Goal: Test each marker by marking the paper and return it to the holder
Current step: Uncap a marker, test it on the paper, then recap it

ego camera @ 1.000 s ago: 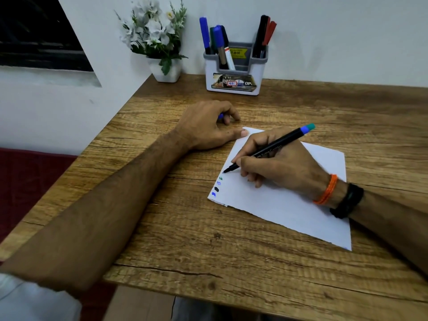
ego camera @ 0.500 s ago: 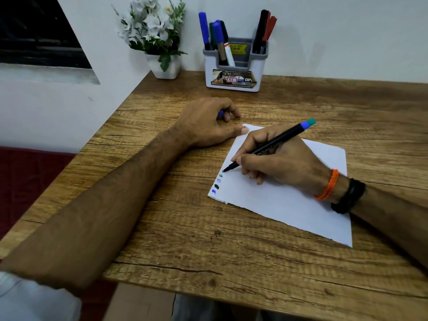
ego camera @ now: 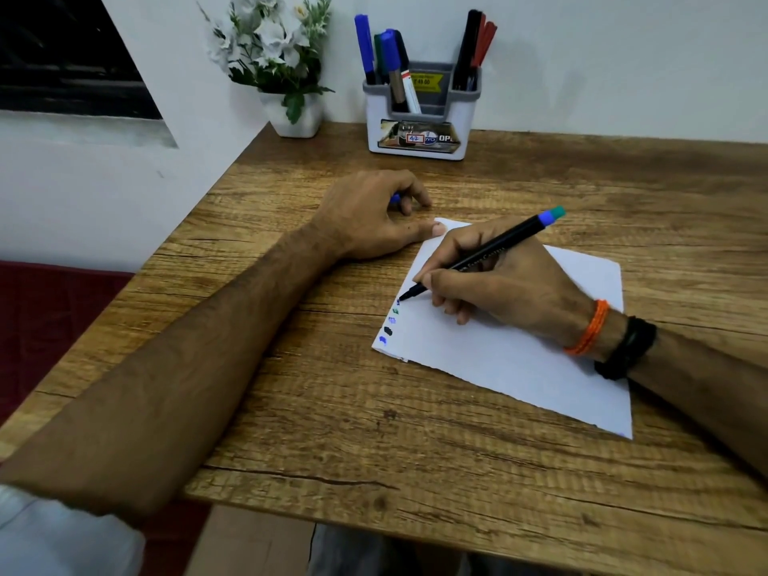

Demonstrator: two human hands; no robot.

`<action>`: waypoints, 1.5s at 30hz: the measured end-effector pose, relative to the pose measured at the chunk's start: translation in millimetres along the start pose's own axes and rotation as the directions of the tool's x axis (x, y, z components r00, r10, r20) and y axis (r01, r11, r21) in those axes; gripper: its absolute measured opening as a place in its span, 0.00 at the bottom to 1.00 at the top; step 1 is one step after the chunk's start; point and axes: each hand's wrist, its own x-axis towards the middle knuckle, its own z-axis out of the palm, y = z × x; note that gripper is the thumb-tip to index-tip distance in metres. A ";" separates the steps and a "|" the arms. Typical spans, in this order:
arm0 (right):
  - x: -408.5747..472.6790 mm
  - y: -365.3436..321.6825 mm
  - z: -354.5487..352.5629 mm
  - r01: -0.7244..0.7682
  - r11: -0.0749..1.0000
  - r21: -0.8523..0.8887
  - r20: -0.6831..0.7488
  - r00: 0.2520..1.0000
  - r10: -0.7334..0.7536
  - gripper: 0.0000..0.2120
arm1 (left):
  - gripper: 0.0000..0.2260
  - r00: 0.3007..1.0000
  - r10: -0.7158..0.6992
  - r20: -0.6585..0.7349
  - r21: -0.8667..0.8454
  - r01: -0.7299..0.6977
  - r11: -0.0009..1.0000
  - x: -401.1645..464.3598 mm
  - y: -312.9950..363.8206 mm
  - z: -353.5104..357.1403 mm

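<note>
Wood-grain brown table (ego camera: 332,409), set against a white wall. White rectangular sheet of paper (ego camera: 519,367) lies flat on it, right of centre; a column of small ink dabs, blue, black and green (ego camera: 388,326), runs along its left edge.

Right hand (ego camera: 507,280) rests on the paper, fingers pinched round a slim black marker with a blue-and-teal end (ego camera: 490,253). Marker tilted, tip down on the paper at the top of the dab column.

Left hand (ego camera: 374,218) rests on the table just beside the paper's far-left corner, fingers curled round a small blue cap (ego camera: 395,198), mostly hidden.

Grey-and-white plastic marker holder (ego camera: 419,114) stands at the far edge, well apart from the hands, with blue, green, black and red markers upright in it. White pot of white flowers (ego camera: 291,114) to its left.
</note>
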 end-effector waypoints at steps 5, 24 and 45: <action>-0.6 -0.2 0.8 0.004 1.000 -0.007 0.004 1.000 -0.004 0.04 | 0.22 1.000 -0.011 -0.008 0.003 0.011 1.000 -0.1 0.5 0.9; -1.7 -2.0 -0.3 -0.011 1.000 -0.025 -0.007 1.000 0.011 0.04 | 0.23 1.000 -0.023 -0.003 -0.006 0.023 1.000 -0.9 2.6 0.1; -1.8 -1.3 -1.5 -0.003 1.000 -0.030 -0.004 1.000 0.003 0.05 | 0.29 1.000 -0.021 0.005 -0.004 0.021 1.000 -1.1 4.7 -0.7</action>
